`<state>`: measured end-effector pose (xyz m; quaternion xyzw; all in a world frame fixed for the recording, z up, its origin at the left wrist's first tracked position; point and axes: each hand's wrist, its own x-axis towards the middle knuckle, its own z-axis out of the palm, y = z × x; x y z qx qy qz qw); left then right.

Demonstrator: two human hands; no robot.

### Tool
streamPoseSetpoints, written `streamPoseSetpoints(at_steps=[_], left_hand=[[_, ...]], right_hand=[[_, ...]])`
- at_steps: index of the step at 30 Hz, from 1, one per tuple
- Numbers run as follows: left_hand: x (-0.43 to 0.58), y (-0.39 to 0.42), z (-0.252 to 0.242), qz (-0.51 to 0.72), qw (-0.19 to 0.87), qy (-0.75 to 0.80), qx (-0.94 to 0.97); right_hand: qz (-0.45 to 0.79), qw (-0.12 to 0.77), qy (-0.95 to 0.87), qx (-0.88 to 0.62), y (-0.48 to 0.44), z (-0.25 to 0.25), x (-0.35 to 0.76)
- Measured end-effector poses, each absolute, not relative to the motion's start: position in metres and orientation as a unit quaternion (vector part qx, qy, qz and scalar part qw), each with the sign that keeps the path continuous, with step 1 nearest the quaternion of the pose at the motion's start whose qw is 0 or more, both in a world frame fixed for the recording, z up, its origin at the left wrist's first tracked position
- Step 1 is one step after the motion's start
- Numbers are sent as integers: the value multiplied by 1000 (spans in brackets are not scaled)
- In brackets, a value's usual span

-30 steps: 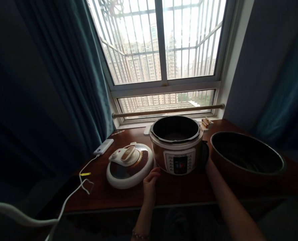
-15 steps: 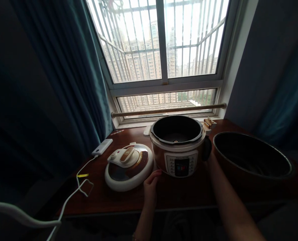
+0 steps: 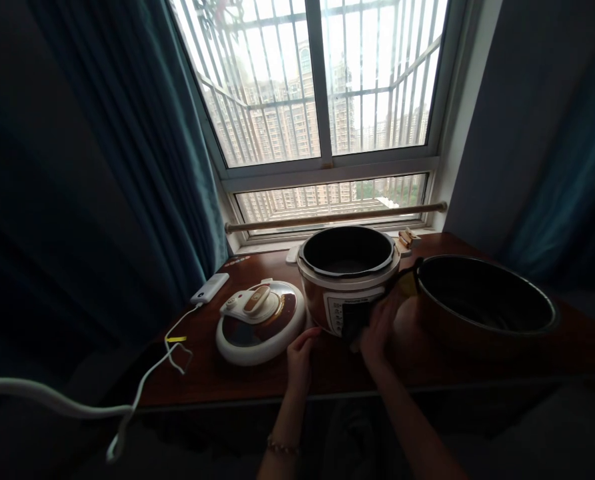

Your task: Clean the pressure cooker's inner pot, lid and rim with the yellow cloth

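Moved since the earlier frame: the right hand (image 3: pixel 380 328), formerly at the cooker's right side, now in front of its control panel (image 3: pixel 335 315); the dark cloth (image 3: pixel 408 283) brought round with it.

Item: one electric pressure cooker (image 3: pixel 313 301), white and brown, upright on the wooden table (image 3: pixel 217 381) before the window (image 3: pixel 322 80), uncovered, a black inner pot (image 3: pixel 347 250) seated inside.

Right hand: fingers laid over the dark cloth and keeping hold of it at the right part of the panel; their exact bend blurred. The cloth, showing a yellowish patch, trails between the cooker and the large pot.

Left hand (image 3: pixel 301 353): fingers loosely curled and close together, tips at the cooker's lower left edge, nothing seen lifted in them; whether they grip that edge cannot be told. Beaded bracelet (image 3: pixel 282 447) at the wrist.

Item: one round lid (image 3: pixel 260 327), white-rimmed with a brown-topped handle, flat on the table just left of the cooker and the left hand.

Item: one large dark pot (image 3: pixel 482 293), wide-mouthed, at the cooker's right.

Item: one white power bank (image 3: pixel 211 288), far left, joined to a white cable (image 3: pixel 147 383) bearing a yellow tag (image 3: pixel 176 339).

Item: one wooden rod (image 3: pixel 337 218), across the lower window.

Item: one blue curtain (image 3: pixel 142 167), left of the window.
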<state>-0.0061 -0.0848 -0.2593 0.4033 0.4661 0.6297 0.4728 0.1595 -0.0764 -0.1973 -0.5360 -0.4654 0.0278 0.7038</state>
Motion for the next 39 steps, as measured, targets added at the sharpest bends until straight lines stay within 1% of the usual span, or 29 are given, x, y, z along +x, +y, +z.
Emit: streamPoseSetpoints(at_steps=[3, 6, 9, 13, 15, 17, 20, 23, 25, 28, 30, 33, 36, 39], left_hand=[[-7, -86, -260, 623, 471, 468, 413], [-7, -87, -259, 618, 468, 470, 423], [-6, -88, -256, 612, 464, 475, 430], [-5, -89, -253, 602, 460, 483, 438], [-5, -89, -252, 599, 457, 487, 442], [-5, -90, -252, 596, 452, 492, 445], [-4, -91, -250, 593, 445, 497, 450], [-3, -92, -248, 593, 440, 500, 453], [-2, -93, -247, 592, 438, 502, 454], [-1, -95, -244, 588, 436, 502, 461], [-1, -95, -243, 585, 433, 502, 467], [-1, -95, -244, 580, 428, 505, 475], [-2, -94, -245, 573, 423, 509, 483], [-2, -94, -246, 567, 417, 512, 492]], right_hand=[[-80, 653, -514, -550, -74, -159, 158], [-164, 553, -616, -537, -69, -127, 159], [-196, 454, -706, -507, -68, -108, 155], [-238, 346, -771, -479, -65, -90, 151], [-239, 306, -797, -463, -63, -82, 156], [-230, 291, -813, -449, -61, -76, 167], [-219, 312, -809, -447, -57, -76, 191], [-197, 373, -780, -462, -48, -86, 223], [-148, 453, -743, -469, -42, -96, 243], [-43, 591, -669, -449, -41, -110, 259], [12, 650, -618, -441, -51, -118, 259], [61, 683, -555, -471, -76, -135, 246], [117, 683, -511, -510, -99, -163, 235], [220, 691, -432, -536, -111, -196, 234]])
